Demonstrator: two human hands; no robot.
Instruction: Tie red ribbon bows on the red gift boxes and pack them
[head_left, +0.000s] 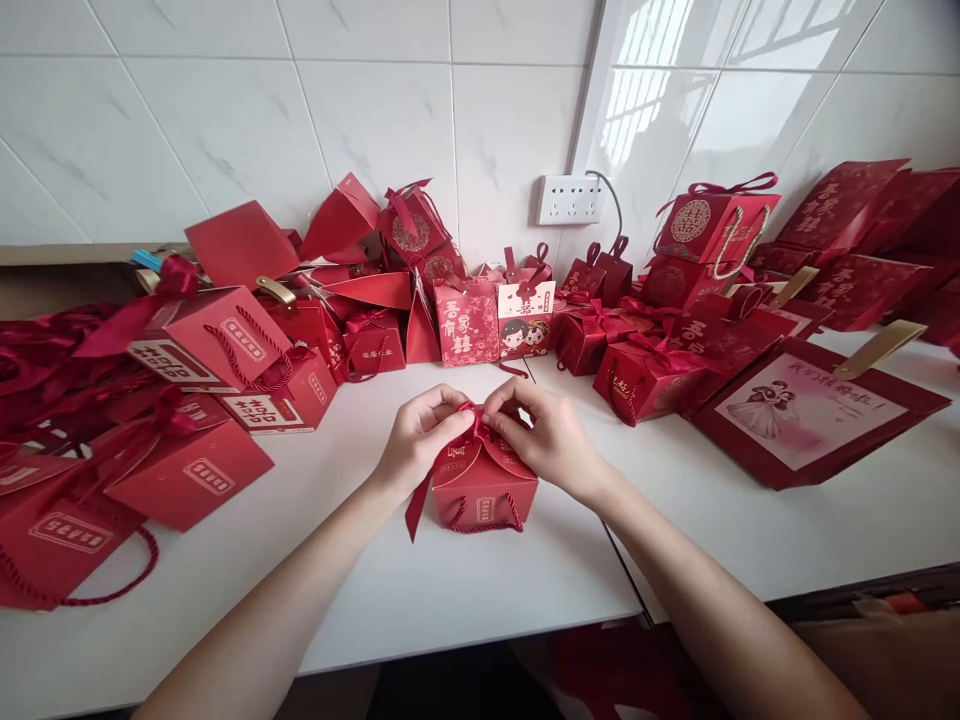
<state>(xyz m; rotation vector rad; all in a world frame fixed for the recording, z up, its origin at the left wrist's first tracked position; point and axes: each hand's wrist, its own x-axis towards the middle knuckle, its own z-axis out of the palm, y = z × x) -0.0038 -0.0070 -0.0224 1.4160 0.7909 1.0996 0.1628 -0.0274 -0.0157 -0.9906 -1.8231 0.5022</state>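
A small red gift box [486, 490] with twisted rope handles stands on the white table in front of me. A dark red ribbon [420, 508] lies over its top, one tail hanging down at the left. My left hand [427, 430] pinches the ribbon at the top of the box between thumb and fingers. Close beside it, my right hand [547, 430] pinches the ribbon from the other side. Both sets of fingertips nearly meet over the knot area, which they partly hide.
Red boxes with rope handles [217, 335] are piled at the left. More boxes [652, 375] and a dark red bag with a picture [810, 410] stand at the right. Behind are small bags [466, 322], a tiled wall and a power strip [570, 200].
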